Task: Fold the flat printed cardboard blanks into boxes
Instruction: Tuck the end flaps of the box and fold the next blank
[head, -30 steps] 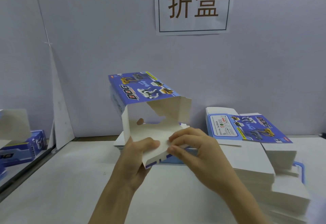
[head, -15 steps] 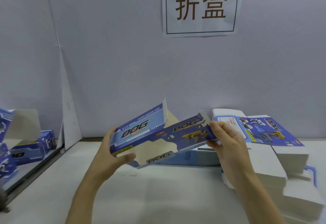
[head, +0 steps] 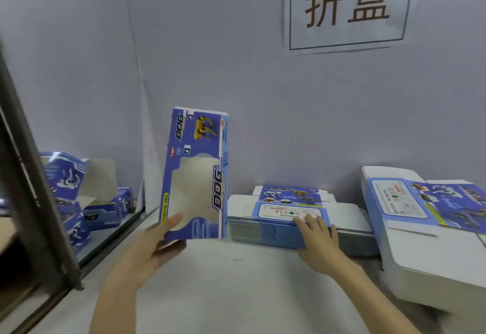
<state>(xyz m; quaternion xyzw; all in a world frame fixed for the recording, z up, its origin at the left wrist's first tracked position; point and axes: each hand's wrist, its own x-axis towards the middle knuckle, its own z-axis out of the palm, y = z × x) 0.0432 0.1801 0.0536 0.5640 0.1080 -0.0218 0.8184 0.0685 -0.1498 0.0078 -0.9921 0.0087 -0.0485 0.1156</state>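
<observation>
A worker's left hand (head: 160, 244) grips the lower corner of a folded blue "DOG" box (head: 196, 173), its long axis upright, while the right hand (head: 317, 239), fingers extended, rests on the nearer stack of flat blanks (head: 284, 218) directly ahead.

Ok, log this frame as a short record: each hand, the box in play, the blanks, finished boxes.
left hand: holds folded box by its lower end
folded box: blue DOG print, upright, off the table
right hand: fingers straight, resting on middle blank stack
middle blank stack: flat, printed side up
right blank stack: taller, flat
finished boxes: piled at far left
</observation>
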